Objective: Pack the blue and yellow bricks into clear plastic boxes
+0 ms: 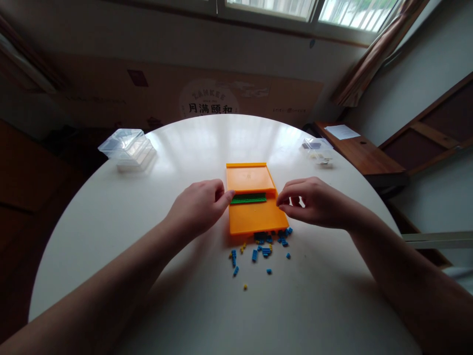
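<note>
The left hand (199, 207) is curled, one fingertip touching the orange box (254, 219) between the hands; the right hand (314, 202) pinches at its other side, and I cannot tell if it grips; a green strip (248, 198) shows in the gap; nearer the wrists, tiny blocks (264, 249) lie loose; a bump could scatter them off the table (207, 148).

Daylight from windows (273, 6) at far right; room otherwise dim. Soft glare on far half of white table (207, 143). Left hand (199, 209) and right hand (314, 202) cast faint, diffuse shadows on near tabletop. Centre sharp; edges bent by wide-angle distortion.
</note>
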{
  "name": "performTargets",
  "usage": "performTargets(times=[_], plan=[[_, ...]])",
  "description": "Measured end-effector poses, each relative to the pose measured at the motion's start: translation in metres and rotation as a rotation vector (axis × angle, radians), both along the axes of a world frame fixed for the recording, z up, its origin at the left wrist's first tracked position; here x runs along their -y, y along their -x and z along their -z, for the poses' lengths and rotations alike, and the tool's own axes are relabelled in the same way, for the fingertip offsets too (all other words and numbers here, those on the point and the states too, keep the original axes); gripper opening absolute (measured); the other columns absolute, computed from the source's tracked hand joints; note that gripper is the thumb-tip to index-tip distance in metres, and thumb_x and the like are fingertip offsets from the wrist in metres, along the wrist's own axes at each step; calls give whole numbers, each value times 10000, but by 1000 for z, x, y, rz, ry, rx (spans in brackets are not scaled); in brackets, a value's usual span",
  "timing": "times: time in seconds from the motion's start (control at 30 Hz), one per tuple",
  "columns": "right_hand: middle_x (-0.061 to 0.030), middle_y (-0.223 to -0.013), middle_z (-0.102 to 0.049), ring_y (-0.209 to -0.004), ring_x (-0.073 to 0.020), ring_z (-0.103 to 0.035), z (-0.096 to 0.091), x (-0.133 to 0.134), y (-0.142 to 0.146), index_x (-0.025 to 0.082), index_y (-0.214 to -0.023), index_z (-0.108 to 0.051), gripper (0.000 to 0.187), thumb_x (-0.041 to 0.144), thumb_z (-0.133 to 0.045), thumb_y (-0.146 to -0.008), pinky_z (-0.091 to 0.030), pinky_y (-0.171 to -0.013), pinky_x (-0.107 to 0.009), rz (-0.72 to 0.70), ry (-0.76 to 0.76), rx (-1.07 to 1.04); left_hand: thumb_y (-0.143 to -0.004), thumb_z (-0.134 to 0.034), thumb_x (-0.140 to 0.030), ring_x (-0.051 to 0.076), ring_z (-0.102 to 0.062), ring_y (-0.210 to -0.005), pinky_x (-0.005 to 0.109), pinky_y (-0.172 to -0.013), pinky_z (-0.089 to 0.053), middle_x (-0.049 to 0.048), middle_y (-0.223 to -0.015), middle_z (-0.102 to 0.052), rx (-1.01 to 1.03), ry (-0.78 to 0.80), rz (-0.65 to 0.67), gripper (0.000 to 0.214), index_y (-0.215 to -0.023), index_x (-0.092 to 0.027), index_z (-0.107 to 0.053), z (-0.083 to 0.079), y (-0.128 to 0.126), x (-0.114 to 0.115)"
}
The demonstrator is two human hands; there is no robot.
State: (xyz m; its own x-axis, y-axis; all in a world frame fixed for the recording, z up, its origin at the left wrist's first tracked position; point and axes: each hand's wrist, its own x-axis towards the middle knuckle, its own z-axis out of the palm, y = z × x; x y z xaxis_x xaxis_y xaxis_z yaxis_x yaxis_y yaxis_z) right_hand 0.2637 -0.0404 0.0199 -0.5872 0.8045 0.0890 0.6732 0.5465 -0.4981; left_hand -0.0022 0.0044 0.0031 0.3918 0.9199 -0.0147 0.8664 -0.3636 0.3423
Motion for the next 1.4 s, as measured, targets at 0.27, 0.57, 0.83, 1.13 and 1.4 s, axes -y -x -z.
performTargets(times=[0.27,0.57,0.83,1.13,1.4], plan=[[-28,-920,-657,-763,-65,-568,9,3,14,183,-928,-710,209,209,-510,-871,-395,-692,-171,96,-94,246,-856,-440,-498,189,-548,-619,288,-486,-321,30,-696,-628,-45,74,18,360,-652,-214,-527,0,-4,1],[-38,-927,-667,-770,-90,-587,15,2,32,212,-946,-736,303,299,-447,-922,-294,-576,-189,350,-136,473,-845,-442,-506,206,-572,-640,288,-482,-325,39,-697,-641,-72,119,15,367,-637,-219,-539,1,-5,2],[-26,-914,-665,-704,-79,-567,9,7,23,239,-1005,-732,309,324,-447,-921,-297,-544,-185,416,-176,437,-842,-452,-492,194,-564,-624,289,-486,-313,43,-697,-640,-51,106,20,367,-621,-211,-534,3,-4,1],[-8,-979,-651,-710,-64,-570,11,13,22,281,-1015,-735,291,308,-469,-899,-362,-573,-163,363,-139,367,-846,-446,-494,202,-568,-633,291,-484,-312,33,-691,-640,-63,125,15,365,-622,-221,-539,3,-4,1],[-8,-928,-653,-678,-59,-555,16,12,26,292,-991,-739,288,324,-467,-906,-334,-543,-157,394,-116,382,-843,-452,-493,197,-575,-635,291,-483,-314,42,-703,-646,-48,135,15,363,-636,-214,-559,4,-4,0]])
